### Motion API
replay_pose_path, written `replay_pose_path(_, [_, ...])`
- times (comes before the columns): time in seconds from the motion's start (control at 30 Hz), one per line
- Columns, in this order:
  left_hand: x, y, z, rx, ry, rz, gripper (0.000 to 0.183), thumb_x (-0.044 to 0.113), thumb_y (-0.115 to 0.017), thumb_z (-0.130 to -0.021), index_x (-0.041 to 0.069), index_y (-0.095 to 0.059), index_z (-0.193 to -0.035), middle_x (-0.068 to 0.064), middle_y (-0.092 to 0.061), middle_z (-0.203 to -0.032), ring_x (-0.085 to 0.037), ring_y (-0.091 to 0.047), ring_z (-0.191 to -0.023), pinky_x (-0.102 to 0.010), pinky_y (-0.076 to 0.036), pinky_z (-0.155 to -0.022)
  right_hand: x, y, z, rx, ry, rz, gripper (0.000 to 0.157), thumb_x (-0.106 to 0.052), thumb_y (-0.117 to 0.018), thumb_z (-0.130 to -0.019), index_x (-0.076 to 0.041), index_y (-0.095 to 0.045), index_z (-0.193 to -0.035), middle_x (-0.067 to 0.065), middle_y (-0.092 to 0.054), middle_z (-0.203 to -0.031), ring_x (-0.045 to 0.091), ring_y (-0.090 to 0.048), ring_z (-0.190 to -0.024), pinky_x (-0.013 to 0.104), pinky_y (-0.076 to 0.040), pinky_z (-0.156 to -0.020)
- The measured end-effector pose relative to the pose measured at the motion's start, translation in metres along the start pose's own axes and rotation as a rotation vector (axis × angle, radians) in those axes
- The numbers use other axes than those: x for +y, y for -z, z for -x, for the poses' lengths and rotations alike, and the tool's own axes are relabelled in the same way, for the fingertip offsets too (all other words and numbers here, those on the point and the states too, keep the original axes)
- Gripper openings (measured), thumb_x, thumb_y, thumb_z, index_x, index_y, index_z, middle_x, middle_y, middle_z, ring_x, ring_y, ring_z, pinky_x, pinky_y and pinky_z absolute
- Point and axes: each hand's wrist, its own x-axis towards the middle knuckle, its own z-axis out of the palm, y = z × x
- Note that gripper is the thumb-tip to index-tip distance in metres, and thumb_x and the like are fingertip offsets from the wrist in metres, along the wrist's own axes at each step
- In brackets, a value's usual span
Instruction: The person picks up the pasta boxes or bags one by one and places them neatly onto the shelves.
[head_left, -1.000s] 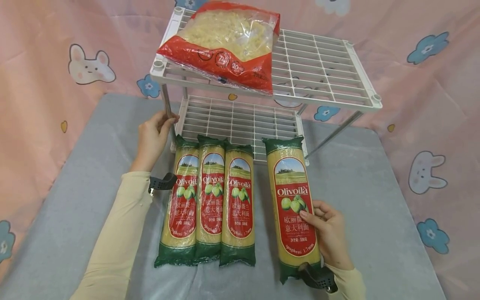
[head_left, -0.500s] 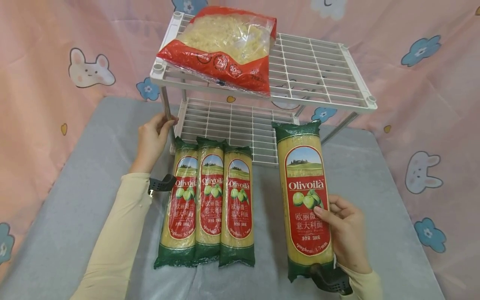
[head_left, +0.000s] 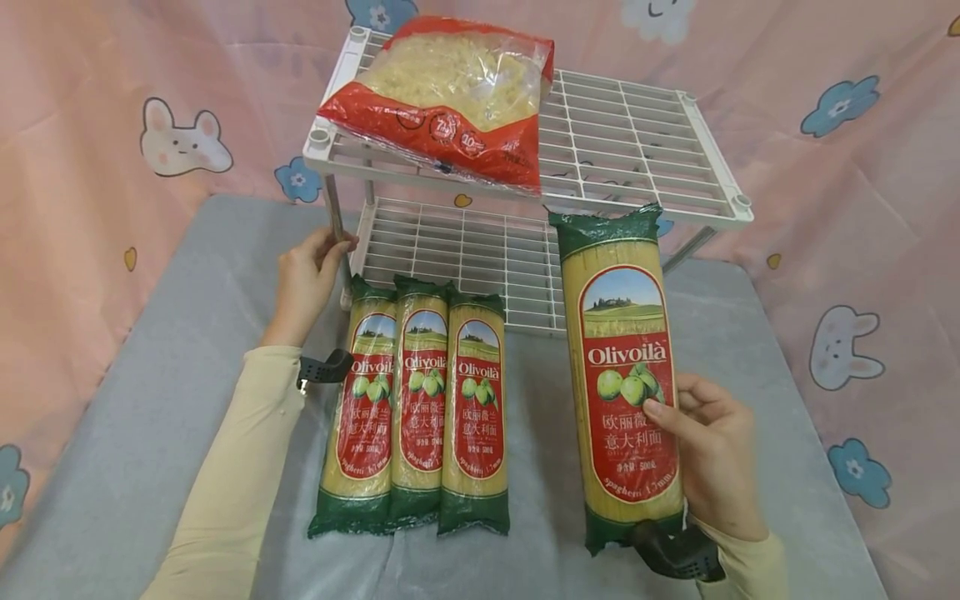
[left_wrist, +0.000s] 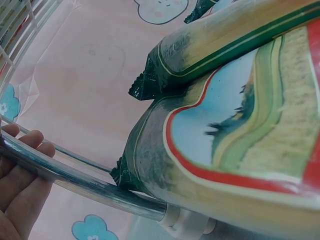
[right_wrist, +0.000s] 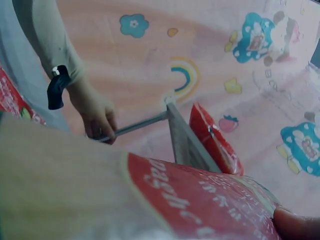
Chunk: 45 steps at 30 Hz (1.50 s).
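Right hand (head_left: 720, 454): you grip 1 spaghetti pack (head_left: 624, 367)
Pack's place: in front of the right half of the rack (head_left: 716, 152)
Long axis: pointing toward the rack
Left hand (head_left: 303, 279): you grip the rack's front-left leg (head_left: 333, 200)

Spaghetti packet (head_left: 627, 333) held raised; white two-tier rack (head_left: 630, 125) gripped at its left near post (head_left: 333, 205).
Packet: placed right of centre in the head view, nearly vertical in frame, top leaned slightly left; label faced toward the camera. Yellow strands, dark green ends and a red "Olivoilà" label are noted. Rack: set upright at upper centre, slatted, metal-legged; its lower shelf is partly hidden behind the packet's upper part. Contact between them cannot be determined.
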Motion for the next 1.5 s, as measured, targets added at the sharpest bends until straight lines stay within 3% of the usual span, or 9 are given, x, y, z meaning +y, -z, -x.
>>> replay_pose_path(0.17, [0.001, 0.0, -0.001, 0.005, -0.006, -0.004, 0.025, 0.015, -0.052, -0.098, -0.004, -0.064, -0.11, -0.02, -0.067, -0.106, -0.032, -0.064, -0.102, -0.045, -0.049, -0.091, -0.012, -0.005, -0.009, -0.061, 0.039, -0.033, 0.018, 0.017, -0.052, -0.087, 0.004, -0.062, -0.094, 0.011, -0.07, -0.085, 0.018, -0.068, -0.073, 0.029, -0.057, -0.061])
replay_pose_path(0.43, [0.001, -0.001, 0.0, -0.002, -0.01, 0.006, 0.024, 0.014, -0.051, -0.098, -0.004, -0.064, -0.109, -0.021, -0.067, -0.106, -0.033, -0.064, -0.102, -0.045, -0.049, -0.091, -0.028, -0.012, -0.023, -0.088, 0.048, -0.107, 0.015, 0.015, -0.051, -0.089, 0.007, -0.061, -0.098, 0.015, -0.07, -0.09, 0.022, -0.068, -0.076, 0.032, -0.058, -0.063])
replay_pose_path(1.03, [0.001, -0.001, 0.001, 0.009, -0.014, 0.034, 0.024, 0.012, -0.052, -0.098, -0.007, -0.063, -0.109, -0.022, -0.067, -0.106, -0.031, -0.064, -0.103, -0.043, -0.048, -0.091, -0.055, -0.032, -0.061, -0.086, 0.034, -0.167, 0.014, 0.008, -0.057, -0.089, 0.008, -0.06, -0.103, 0.016, -0.068, -0.094, 0.023, -0.066, -0.084, 0.034, -0.057, -0.07])
replay_pose_path(1.3, [0.001, 0.001, 0.002, 0.016, -0.028, 0.022, 0.023, 0.011, -0.052, -0.098, -0.007, -0.063, -0.108, -0.022, -0.067, -0.105, -0.033, -0.064, -0.101, -0.044, -0.049, -0.09, -0.058, -0.041, -0.078, -0.025, 0.043, -0.141, 0.017, 0.001, -0.064, -0.088, 0.009, -0.061, -0.103, 0.017, -0.064, -0.099, 0.024, -0.064, -0.087, 0.034, -0.057, -0.071])
replay_pose_path(1.5, [0.001, 0.0, 0.003, 0.008, -0.033, 0.019, 0.023, 0.012, -0.053, -0.098, -0.006, -0.064, -0.107, -0.021, -0.067, -0.105, -0.033, -0.064, -0.101, -0.046, -0.049, -0.089, -0.061, -0.044, -0.088, -0.033, 0.054, -0.121, 0.021, -0.002, -0.064, -0.088, 0.009, -0.06, -0.106, 0.018, -0.061, -0.105, 0.024, -0.063, -0.091, 0.035, -0.056, -0.073])
